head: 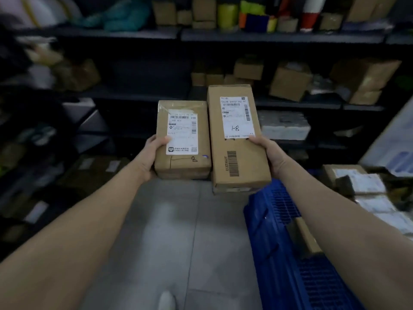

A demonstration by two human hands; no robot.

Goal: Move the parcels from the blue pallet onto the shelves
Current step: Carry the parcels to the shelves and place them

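Note:
I hold two cardboard parcels side by side in front of me, above the floor. My left hand (150, 156) grips the shorter taped parcel (182, 163), its thumb lying on the white label; an "8" is written near the lower edge. The longer parcel (240, 159), labelled "1-8", is gripped at its right edge by my right hand (271, 155). The blue pallet (279, 253) lies at the lower right with several parcels (366, 186) on it. Dark shelves (279, 38) stand ahead, beyond both held parcels.
The shelves carry many cardboard boxes (290, 82), coloured rolls (228, 15) and a white foam box (285, 127). More shelving with parcels runs along the left, blurred. Grey floor tiles (169, 242) stretch between me and the shelves. A shoe tip (166, 300) shows at the bottom.

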